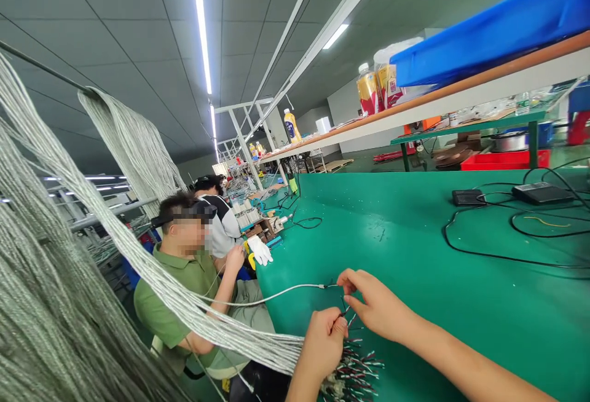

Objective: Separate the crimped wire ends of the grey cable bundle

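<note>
Working a thin dark wire lead between the pinched fingers of the left hand, right hand curled narrowly just beside it, above the fanned wire ends of a braided cable bundle.

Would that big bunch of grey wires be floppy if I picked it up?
Probably floppy: the grey cable bundle sags in long curves. Together, so many strands likely feel heavy. A single strand looks thin, so it probably bends easily.

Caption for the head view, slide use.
Left hand pinches thin wire leads of grey braided cables, right hand beside it, over green bench mat.
</note>
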### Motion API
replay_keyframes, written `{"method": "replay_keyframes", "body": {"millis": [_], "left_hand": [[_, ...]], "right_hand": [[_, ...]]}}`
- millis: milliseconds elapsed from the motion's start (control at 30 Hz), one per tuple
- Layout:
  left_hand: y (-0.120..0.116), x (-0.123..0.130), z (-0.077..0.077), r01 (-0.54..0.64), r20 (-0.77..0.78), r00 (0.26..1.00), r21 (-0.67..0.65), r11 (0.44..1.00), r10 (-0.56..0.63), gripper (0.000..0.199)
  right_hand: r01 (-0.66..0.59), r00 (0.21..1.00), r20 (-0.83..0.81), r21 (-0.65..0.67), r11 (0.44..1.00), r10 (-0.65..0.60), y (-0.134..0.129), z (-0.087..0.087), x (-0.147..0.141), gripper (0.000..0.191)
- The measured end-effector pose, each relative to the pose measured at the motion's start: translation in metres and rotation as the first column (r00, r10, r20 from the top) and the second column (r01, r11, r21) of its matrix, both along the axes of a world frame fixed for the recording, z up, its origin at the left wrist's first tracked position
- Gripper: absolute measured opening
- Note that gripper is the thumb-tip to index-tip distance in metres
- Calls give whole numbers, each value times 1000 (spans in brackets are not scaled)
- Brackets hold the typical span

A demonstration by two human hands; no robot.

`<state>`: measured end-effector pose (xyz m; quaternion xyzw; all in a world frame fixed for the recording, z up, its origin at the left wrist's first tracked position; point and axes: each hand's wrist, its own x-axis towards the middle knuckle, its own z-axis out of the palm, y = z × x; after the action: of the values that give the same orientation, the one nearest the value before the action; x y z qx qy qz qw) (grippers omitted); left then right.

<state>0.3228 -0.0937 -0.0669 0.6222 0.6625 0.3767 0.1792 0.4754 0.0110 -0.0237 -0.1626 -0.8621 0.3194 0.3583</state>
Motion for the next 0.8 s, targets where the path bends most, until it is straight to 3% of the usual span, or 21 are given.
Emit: {"method": "replay_keyframes", "body": {"millis": [300, 467, 567, 700, 800], "left_hand": [[0, 0, 2, 31, 60, 998, 23, 999, -32, 43], [0, 0, 0, -32, 107, 994, 30, 999, 29, 44], [2, -1, -2, -72, 150, 986, 28, 997, 68, 41], [4, 2, 3, -89, 128, 989, 92, 992, 77, 33], [4, 4, 8, -78, 143, 988, 139, 987, 57, 29]], "right_hand": [[-17, 996, 84, 48, 999, 13, 5, 2, 2, 25], [-13, 998, 57, 78, 997, 8, 2, 4, 1, 25], [3, 999, 37, 217, 976, -11, -5, 8, 3, 26], [21, 994, 83, 471, 882, -68, -13, 10, 4, 27], [55, 996, 44, 415, 908, -81, -14, 4, 1, 24]]}}
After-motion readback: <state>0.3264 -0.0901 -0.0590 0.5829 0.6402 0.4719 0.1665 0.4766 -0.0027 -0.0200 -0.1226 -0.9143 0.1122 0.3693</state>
